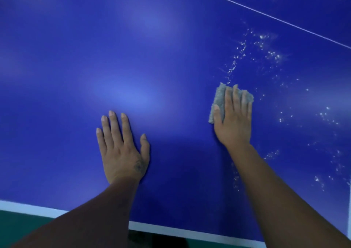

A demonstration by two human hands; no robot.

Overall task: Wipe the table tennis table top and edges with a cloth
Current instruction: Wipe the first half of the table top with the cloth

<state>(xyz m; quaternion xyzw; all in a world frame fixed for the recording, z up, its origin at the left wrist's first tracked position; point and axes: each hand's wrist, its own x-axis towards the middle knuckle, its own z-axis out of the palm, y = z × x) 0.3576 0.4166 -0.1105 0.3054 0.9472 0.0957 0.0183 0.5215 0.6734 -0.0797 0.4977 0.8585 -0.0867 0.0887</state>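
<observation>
The blue table tennis table top (171,48) fills the view. A folded grey cloth (218,99) lies flat on it right of the middle. My right hand (234,118) presses down on the cloth with straight fingers, covering most of it. My left hand (121,149) rests flat on the bare blue surface, fingers spread, well left of the cloth. Water droplets (269,54) speckle the surface beyond and to the right of the cloth.
The white edge stripe (28,207) of the table runs along the bottom, with green floor (19,226) below it. A thin white centre line (266,15) crosses the top right corner. Light reflections show on the blue surface at left.
</observation>
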